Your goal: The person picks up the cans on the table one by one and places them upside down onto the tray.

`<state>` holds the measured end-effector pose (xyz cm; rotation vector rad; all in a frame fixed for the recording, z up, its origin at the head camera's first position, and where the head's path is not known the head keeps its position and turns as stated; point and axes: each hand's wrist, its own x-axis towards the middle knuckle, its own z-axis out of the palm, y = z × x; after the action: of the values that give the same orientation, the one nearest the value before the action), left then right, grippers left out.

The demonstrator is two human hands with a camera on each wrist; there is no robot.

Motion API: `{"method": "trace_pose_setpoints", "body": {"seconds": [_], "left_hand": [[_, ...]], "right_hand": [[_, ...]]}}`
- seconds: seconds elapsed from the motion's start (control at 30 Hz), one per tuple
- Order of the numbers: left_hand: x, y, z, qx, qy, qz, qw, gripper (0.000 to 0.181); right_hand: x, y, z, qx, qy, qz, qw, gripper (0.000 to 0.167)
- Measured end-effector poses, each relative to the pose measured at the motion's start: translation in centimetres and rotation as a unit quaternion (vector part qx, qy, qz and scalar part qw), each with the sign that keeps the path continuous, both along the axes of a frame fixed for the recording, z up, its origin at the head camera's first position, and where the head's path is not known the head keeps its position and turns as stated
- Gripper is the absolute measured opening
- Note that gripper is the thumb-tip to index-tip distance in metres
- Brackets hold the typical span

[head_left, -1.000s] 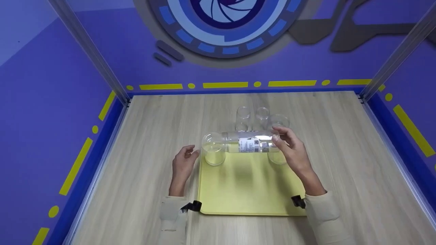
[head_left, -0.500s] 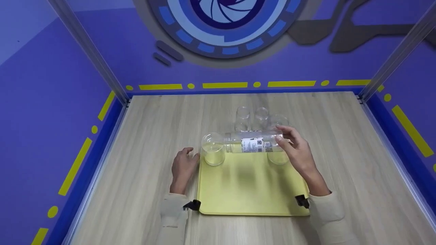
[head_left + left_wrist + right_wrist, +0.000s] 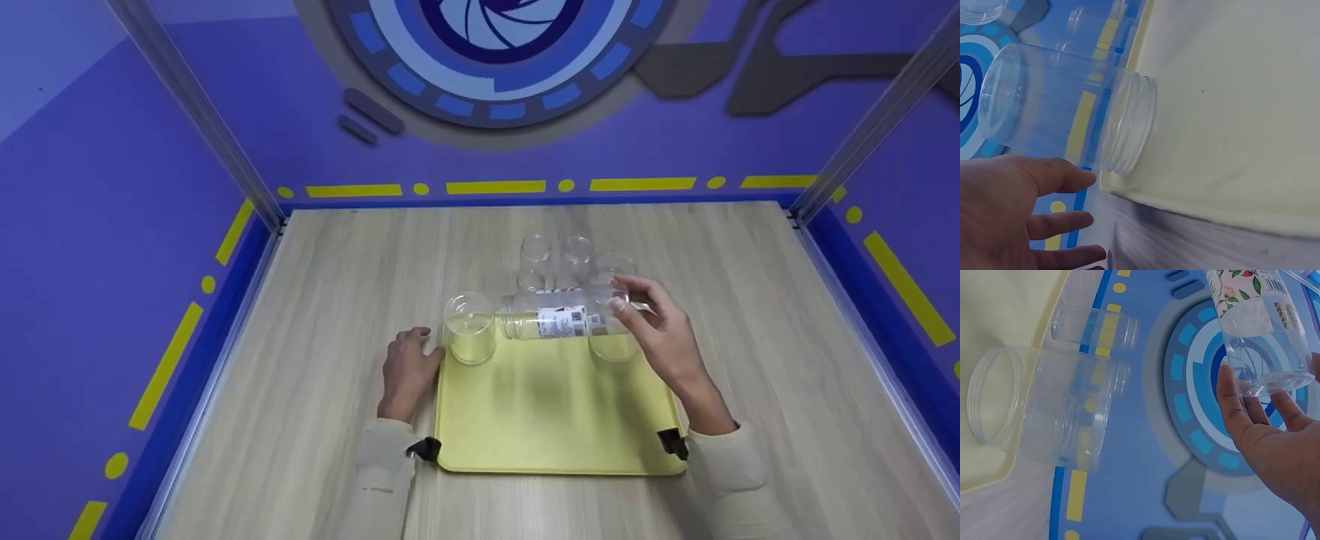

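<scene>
A clear plastic bottle point(image 3: 559, 322) lies level in the air above the yellow tray point(image 3: 555, 420), its threaded neck towards the left. My right hand point(image 3: 664, 337) grips it near the base; the right wrist view shows a flowered label on the bottle point(image 3: 1269, 337). My left hand point(image 3: 409, 371) is beside the tray's left edge, fingers loosely bent and holding nothing. Near it a clear jar point(image 3: 470, 349) stands mouth down on the tray's back left corner; its threaded rim point(image 3: 1134, 124) faces the tray in the left wrist view.
Another clear jar point(image 3: 615, 350) stands mouth down at the tray's back right, partly behind the held bottle. Two narrower clear bottles point(image 3: 535, 255) stand behind on the wooden table point(image 3: 337, 270). Blue-purple panels point(image 3: 225, 75) enclose the back and sides.
The bottle has shifted a little to the right with my right hand, away from the left jar. My left hand has dropped slightly nearer to the tray's edge.
</scene>
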<state>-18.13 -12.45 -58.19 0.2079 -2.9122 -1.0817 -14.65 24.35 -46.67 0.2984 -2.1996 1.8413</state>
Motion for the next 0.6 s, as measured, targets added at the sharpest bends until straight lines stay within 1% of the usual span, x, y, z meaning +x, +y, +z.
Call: {"method": "trace_pose_setpoints", "body": {"seconds": [0.13, 0.33, 0.47, 0.6], "left_hand": [[0.07, 0.1, -0.13, -0.011, -0.003, -0.009, 0.9999, 0.043], [0.16, 0.28, -0.32, -0.048, 0.003, -0.029, 0.9984, 0.042], [0.26, 0.39, -0.5, -0.063, 0.012, -0.037, 0.9972, 0.04], [0.43, 0.52, -0.54, -0.072, 0.025, -0.045, 0.9961, 0.037]], "right_hand": [[0.16, 0.17, 0.24, 0.016, 0.007, -0.003, 0.9998, 0.038], [0.33, 0.44, 0.53, 0.031, 0.022, -0.001, 0.9993, 0.038], [0.44, 0.56, 0.71, 0.064, 0.042, -0.002, 0.997, 0.039], [0.51, 0.63, 0.87, 0.105, 0.067, -0.006, 0.9923, 0.039]]}}
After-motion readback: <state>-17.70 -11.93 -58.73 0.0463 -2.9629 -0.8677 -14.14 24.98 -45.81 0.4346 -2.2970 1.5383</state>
